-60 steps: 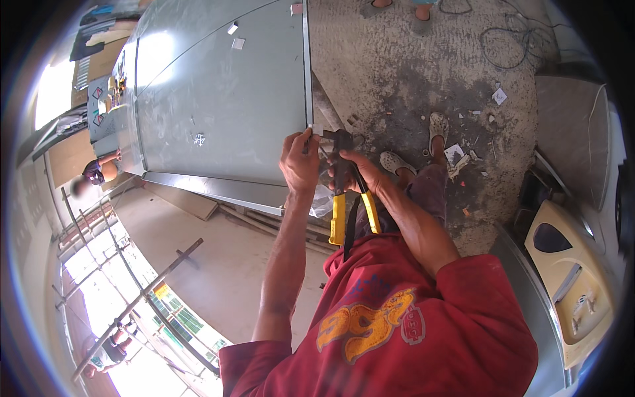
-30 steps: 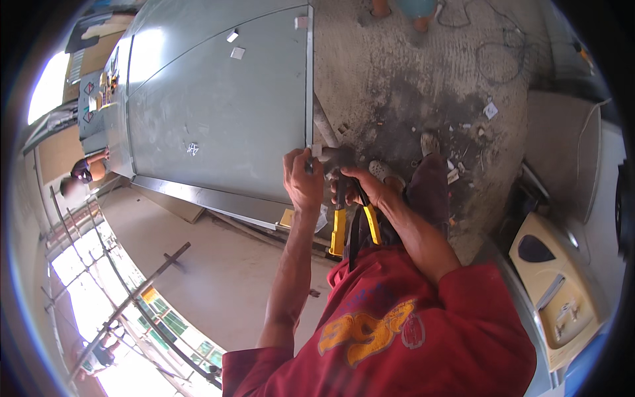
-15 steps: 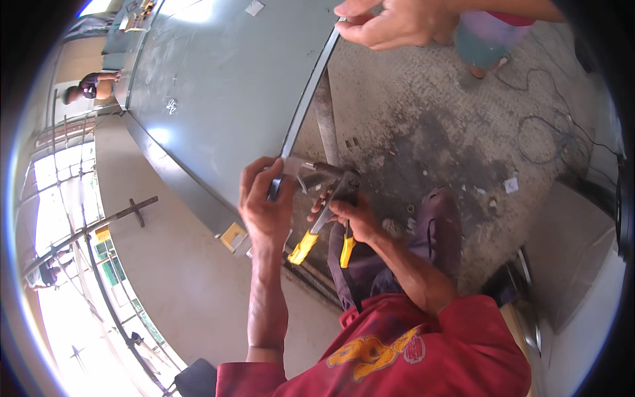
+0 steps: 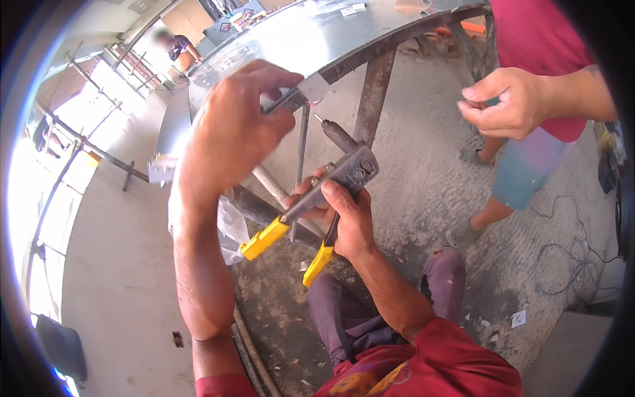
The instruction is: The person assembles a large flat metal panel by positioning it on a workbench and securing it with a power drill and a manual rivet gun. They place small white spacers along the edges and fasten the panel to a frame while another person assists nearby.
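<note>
My left hand [image 4: 241, 122] is raised, its thumb and fingers closed on a narrow metal strip [image 4: 289, 100]. A small flat metal plate [image 4: 314, 87] shows at the strip's visible end; the rest is hidden behind the hand. In my right hand [image 4: 350, 221] is a hand riveter [image 4: 354, 173] with two yellow-gripped handles spread apart. A thin pin sticks out of the riveter's nose, just below the plate and apart from it. A co-worker's hand [image 4: 509, 104], fingers curled, hovers at the right; nothing shows in it.
A metal-topped table [image 4: 370, 30] on rusty legs [image 4: 376, 99] stands ahead. A co-worker in teal shorts [image 4: 532, 175] stands at the right, near a coiled cable [image 4: 562, 264] on the floor. Clear plastic [image 4: 231, 228] hangs by my left forearm. Another person [image 4: 180, 49] is beyond the table.
My left hand has lifted the strip and turned it away from the table. The co-worker's hand, earlier on the strip's far end, is now off it. The view has swung right.
</note>
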{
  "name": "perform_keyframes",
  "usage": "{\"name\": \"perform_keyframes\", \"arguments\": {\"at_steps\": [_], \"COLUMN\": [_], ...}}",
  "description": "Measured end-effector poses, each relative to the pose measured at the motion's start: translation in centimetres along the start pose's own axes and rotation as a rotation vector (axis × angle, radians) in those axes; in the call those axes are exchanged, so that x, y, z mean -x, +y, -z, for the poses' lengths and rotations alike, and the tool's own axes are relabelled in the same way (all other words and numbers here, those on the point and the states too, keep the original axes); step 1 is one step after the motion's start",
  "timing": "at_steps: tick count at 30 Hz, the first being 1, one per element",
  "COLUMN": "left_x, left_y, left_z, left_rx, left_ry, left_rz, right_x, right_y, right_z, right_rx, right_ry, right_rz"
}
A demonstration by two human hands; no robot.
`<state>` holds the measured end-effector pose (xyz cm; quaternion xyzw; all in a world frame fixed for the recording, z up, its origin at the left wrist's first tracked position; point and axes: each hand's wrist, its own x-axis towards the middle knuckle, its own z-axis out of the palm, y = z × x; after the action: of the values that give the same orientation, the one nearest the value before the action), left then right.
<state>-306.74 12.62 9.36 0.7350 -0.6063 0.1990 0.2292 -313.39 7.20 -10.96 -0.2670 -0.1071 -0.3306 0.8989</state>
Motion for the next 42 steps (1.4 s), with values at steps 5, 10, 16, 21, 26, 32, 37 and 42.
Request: {"name": "perform_keyframes", "arguments": {"at_steps": [5, 10, 16, 21, 26, 32, 37, 42], "left_x": [-0.5, -0.6, -0.6, -0.6, -0.6, -0.8, -0.3, 1.1], "left_y": [-0.5, -0.5, -0.6, -0.3, -0.8, -1.5, -1.6, 0.6], "left_z": [0.7, 0.4, -0.4, -1.1, -1.0, -0.7, 0.1, 2.5], "left_rx": [-0.007, 0.006, -0.002, -0.058, -0.046, -0.024, -0.082, -0.223], "left_ry": [-0.096, -0.066, 0.027, 0.106, 0.111, 0.101, 0.08, -0.052], "left_rz": [0.05, 0.086, 0.054, 0.012, -0.042, -0.052, -0.022, -0.004], "right_x": [0.6, 1.2, 2.4, 3.7, 4.7, 5.9, 6.8, 7.5], "right_y": [-0.5, -1.1, -0.4, -0.1, -0.9, -1.5, -1.8, -1.7], "right_z": [0.0, 1.0, 3.7, 4.6, 4.4, 5.0, 5.8, 6.4], "right_rx": [0.009, 0.08, 0.131, 0.183, 0.195, 0.231, 0.276, 0.283], "right_ry": [0.004, 0.013, 0.053, 0.103, 0.088, 0.073, 0.103, 0.159], "right_rz": [-0.032, -0.041, -0.068, -0.102, -0.083, -0.05, -0.043, -0.062]}}
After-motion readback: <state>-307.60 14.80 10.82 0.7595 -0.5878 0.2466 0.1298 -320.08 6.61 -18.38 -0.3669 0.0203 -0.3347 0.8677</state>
